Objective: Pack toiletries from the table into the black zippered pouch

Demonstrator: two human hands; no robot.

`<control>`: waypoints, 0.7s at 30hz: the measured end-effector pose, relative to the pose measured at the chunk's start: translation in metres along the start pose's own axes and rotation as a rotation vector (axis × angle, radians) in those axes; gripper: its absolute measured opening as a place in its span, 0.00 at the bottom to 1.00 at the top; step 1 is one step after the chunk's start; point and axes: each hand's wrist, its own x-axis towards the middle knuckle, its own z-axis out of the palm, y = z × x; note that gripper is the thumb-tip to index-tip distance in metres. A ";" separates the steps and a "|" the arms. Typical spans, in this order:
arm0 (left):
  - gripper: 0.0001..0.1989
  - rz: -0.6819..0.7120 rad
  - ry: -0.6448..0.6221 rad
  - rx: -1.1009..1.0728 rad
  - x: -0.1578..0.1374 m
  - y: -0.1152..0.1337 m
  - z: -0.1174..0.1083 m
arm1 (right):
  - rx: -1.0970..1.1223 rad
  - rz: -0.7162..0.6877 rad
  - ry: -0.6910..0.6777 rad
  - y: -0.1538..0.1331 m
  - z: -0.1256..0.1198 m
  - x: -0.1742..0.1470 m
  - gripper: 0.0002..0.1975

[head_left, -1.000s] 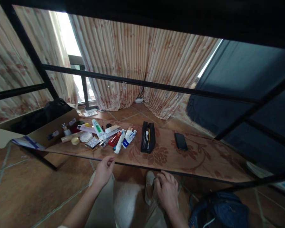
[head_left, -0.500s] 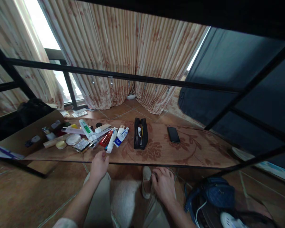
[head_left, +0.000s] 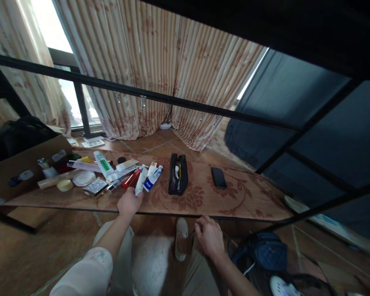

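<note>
My left hand [head_left: 130,204] is at the table's front edge, its thumb and fingers closed around the lower end of a white tube [head_left: 141,180]. The tube still lies among the other items. Right beside it is a white and blue tube [head_left: 153,179], and a red item [head_left: 131,178] lies on its other side. My right hand [head_left: 210,237] rests on my knee with loosely bent fingers and holds nothing. In the middle of the cloth stands an unzipped black pouch [head_left: 178,181], with a few small things showing inside.
Several cosmetics lie at the left, among them a green-labelled tube [head_left: 103,164], a glittery compact [head_left: 96,187] and a round white container [head_left: 84,178]. A cardboard box [head_left: 31,164] is at the far left. A black phone [head_left: 218,177] lies right of the pouch. Below right is a blue bag [head_left: 269,250].
My left hand has moved forward to the white tube and closed on its lower end. My right hand stays on the knee. The view has shifted and tilted slightly.
</note>
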 end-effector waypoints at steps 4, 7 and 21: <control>0.19 -0.040 -0.043 -0.193 0.014 -0.007 0.001 | -0.020 0.007 0.006 -0.002 0.001 0.000 0.12; 0.16 -0.050 -0.090 -0.419 0.018 -0.013 0.003 | -0.035 0.016 0.014 0.000 0.004 -0.001 0.12; 0.30 0.000 -0.256 -1.063 0.001 -0.010 0.000 | -0.085 -0.008 -0.003 -0.010 0.009 0.001 0.12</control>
